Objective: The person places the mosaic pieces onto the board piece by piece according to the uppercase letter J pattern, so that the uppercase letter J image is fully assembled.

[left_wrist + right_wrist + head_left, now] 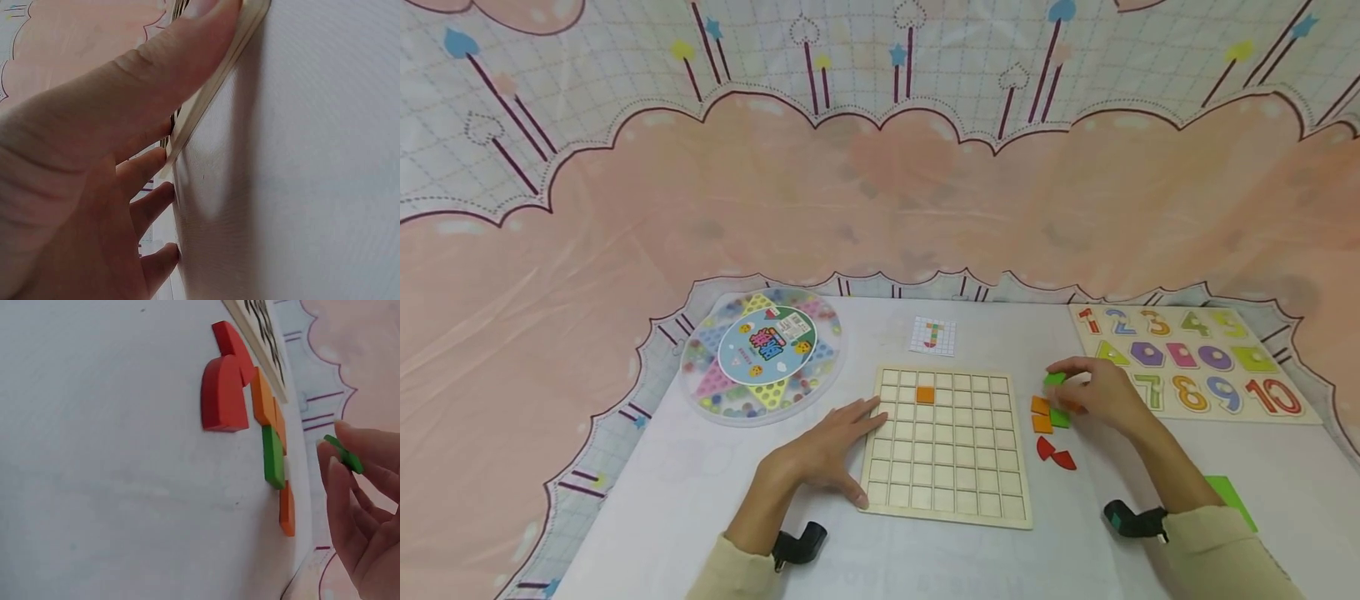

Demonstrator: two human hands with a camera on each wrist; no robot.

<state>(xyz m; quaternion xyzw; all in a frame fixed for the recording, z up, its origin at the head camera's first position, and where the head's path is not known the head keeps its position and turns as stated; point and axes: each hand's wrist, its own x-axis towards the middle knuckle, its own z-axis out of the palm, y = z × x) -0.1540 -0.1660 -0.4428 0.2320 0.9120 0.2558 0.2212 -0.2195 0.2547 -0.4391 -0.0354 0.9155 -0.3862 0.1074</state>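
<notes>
A wooden grid board [946, 450] lies on the table with one orange square tile [925, 394] in its upper part. My left hand [829, 450] rests at the board's left edge, fingers spread and thumb at the near corner. To the right of the board, my right hand [1105, 393] pinches a green tile [344, 454] between thumb and fingertips, raised off the table. Below that hand lie orange tiles [1041, 423], another green tile [272, 457] and two red quarter-round pieces [1063, 460].
A small card [933, 336] with a coloured J pattern lies behind the board. At the left is a round board game [763, 358]; at the right, a number puzzle [1195, 362]. A green item [1232, 500] is partly behind the right forearm.
</notes>
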